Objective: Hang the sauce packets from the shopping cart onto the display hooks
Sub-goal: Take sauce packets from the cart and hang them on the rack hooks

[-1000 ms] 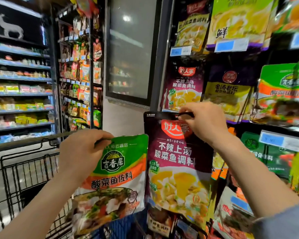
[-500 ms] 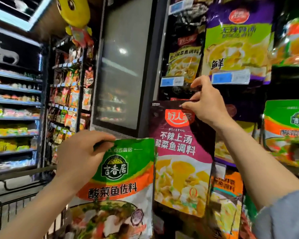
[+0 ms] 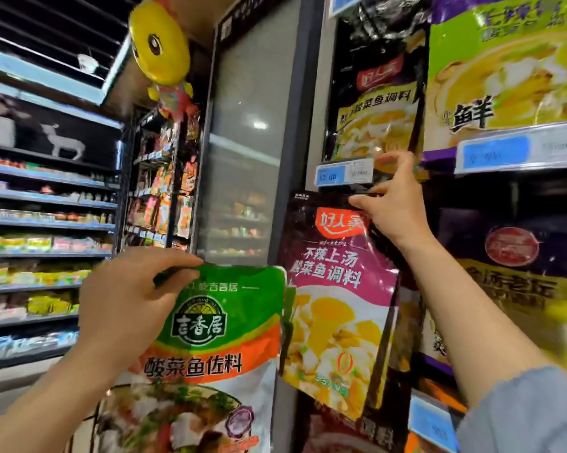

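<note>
Purple packet (image 3: pixel 337 289) in right hand (image 3: pixel 394 207)

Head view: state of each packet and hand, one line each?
Purple packet: held up at its top edge, just under a price tag.
Green packet: held by its top corner, off the hooks.
Right hand: pinches purple packet's top.
Left hand: grips green packet.

Both arms are up in front. Left hand (image 3: pixel 125 308) sits lower, bare forearm coming in from bottom left, fingers curled over the top edge of what it grips, thumb tucked behind. Right hand (image 3: pixel 394 204) is raised higher, grey sleeve at the elbow, wrist bent, thumb and fingers pinching something at its top.
</note>
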`<state>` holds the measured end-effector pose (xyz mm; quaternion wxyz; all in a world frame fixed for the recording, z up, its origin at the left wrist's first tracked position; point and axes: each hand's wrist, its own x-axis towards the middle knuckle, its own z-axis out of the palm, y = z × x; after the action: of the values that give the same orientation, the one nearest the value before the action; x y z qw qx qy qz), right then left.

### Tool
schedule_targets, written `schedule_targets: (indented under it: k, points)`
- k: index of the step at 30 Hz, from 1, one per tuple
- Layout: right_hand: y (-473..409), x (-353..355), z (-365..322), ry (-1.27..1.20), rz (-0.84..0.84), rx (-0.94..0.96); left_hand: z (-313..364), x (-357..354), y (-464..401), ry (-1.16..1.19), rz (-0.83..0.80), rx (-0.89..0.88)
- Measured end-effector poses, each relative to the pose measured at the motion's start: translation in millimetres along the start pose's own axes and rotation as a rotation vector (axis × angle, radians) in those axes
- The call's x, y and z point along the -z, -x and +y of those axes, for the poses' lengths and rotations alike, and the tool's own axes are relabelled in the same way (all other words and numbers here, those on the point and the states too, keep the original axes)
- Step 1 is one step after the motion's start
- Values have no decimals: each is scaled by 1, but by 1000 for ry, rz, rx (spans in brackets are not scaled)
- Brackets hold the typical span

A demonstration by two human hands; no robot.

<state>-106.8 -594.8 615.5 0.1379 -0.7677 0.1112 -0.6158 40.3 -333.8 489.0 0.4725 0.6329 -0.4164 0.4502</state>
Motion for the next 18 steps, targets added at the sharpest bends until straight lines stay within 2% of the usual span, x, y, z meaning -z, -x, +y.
schedule_targets:
  k: [4,18]
  points:
    - [-5,-1,17,-87,79,-66,-8,-9,-9,42,-21,1]
    - [-32,-22,25,-192,6,-105,-11,-18,-15,234,-47,51]
